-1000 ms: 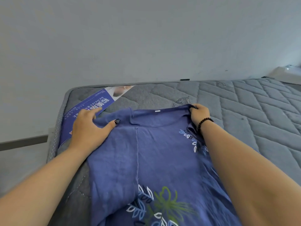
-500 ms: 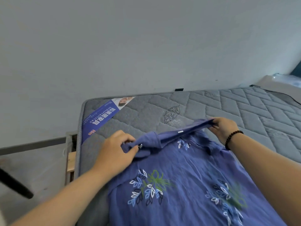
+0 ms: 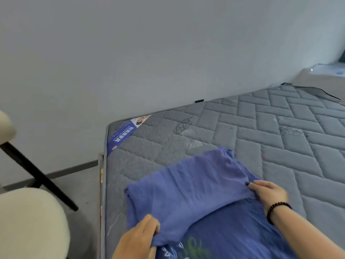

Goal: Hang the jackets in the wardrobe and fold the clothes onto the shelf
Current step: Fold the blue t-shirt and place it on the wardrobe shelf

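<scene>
A blue shirt [image 3: 196,191] with a leaf print lies on the grey quilted mattress [image 3: 270,139], its upper half folded back toward me so the plain back shows. My left hand [image 3: 139,234] grips the folded edge at the near left, fingers curled round the cloth. At the right edge of the fold, my right hand [image 3: 268,193], with a dark bead bracelet on the wrist, pinches the fabric. The printed part shows below the fold, blurred.
A cream chair [image 3: 28,219] with black legs stands on the floor to the left of the bed. A blue label [image 3: 121,137] is on the mattress's far left corner. The grey wall runs behind, and a pale ledge [image 3: 324,70] sits far right.
Both hands have pulled the shirt's collar end toward me, folding the top half over the printed front. The view has swung left, bringing the chair into sight.
</scene>
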Action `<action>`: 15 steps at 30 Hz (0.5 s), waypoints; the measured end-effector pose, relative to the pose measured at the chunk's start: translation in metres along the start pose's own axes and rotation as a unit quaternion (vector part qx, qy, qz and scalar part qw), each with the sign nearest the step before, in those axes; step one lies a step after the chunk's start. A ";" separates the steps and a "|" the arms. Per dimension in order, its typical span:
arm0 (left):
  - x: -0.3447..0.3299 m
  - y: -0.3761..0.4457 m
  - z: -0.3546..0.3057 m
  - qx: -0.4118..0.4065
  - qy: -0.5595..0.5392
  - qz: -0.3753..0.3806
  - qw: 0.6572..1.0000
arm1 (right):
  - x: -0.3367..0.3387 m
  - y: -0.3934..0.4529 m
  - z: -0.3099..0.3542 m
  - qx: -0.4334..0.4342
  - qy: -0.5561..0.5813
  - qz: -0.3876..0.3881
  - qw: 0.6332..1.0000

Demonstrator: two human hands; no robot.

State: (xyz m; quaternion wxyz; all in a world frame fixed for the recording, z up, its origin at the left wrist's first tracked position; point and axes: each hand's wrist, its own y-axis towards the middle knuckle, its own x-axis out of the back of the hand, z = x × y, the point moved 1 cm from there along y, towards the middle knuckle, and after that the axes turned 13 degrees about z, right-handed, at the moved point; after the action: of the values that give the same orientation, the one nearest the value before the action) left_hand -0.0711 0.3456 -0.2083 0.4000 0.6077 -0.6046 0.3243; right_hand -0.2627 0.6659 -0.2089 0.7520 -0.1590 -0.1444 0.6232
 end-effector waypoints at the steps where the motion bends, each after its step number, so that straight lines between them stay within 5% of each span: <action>1: -0.010 -0.011 0.006 0.010 0.001 0.034 0.999 | 0.010 -0.010 -0.006 -0.008 0.003 -0.003 1.000; 5: -0.023 -0.046 0.011 -0.002 0.123 0.142 0.982 | 0.040 -0.032 -0.031 -0.020 0.009 0.015 1.000; 9: -0.027 -0.061 -0.020 -0.086 0.239 0.026 0.967 | 0.062 -0.044 -0.045 -0.042 0.015 0.040 0.998; 15: -0.042 -0.079 -0.033 -0.133 0.313 0.036 0.940 | 0.090 -0.062 -0.055 -0.023 -0.016 0.014 1.000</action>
State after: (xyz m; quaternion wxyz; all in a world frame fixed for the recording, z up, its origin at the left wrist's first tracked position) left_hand 0.0074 0.3907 -0.2373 0.6346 0.3943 -0.5079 0.4288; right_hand -0.1682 0.7401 -0.2308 0.7370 -0.1688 -0.1683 0.6325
